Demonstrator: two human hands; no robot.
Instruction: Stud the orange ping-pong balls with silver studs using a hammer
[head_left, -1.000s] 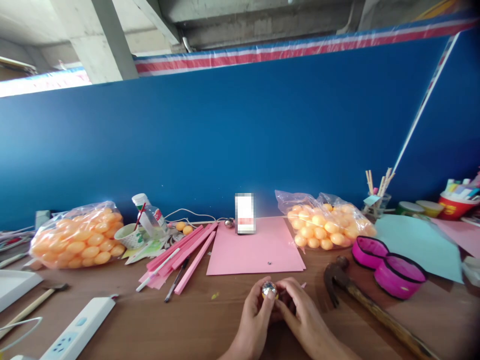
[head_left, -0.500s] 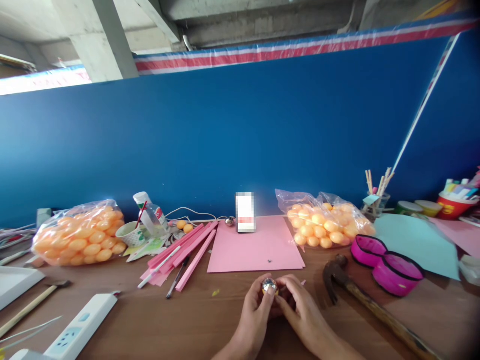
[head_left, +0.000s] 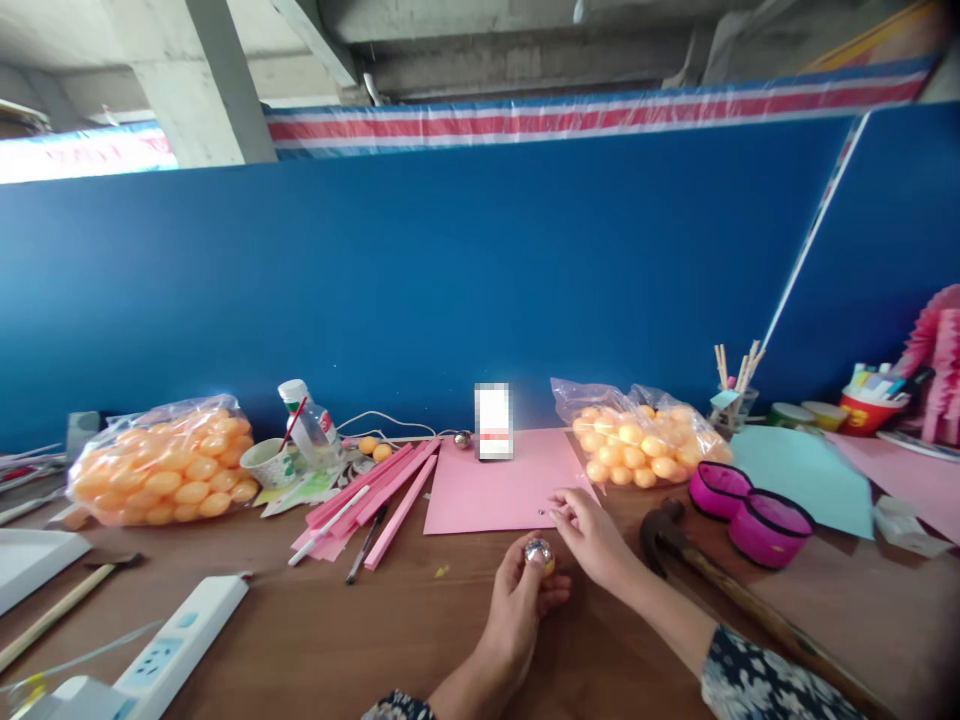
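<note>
two bare hands work apart at a cluttered brown wooden desk [head_left: 315,640]: the left hand [head_left: 517,605] is closed round a small orange ball with a shiny silver cap [head_left: 538,552], held just short of a pink paper sheet [head_left: 487,485], while the right hand [head_left: 596,535], fingers loose and holding nothing, reaches toward a tiny dark stud [head_left: 541,512] lying on that sheet. so small a piece likely calls for a light, exact fingertip pinch, with the ball kept steady, cap up.
</note>
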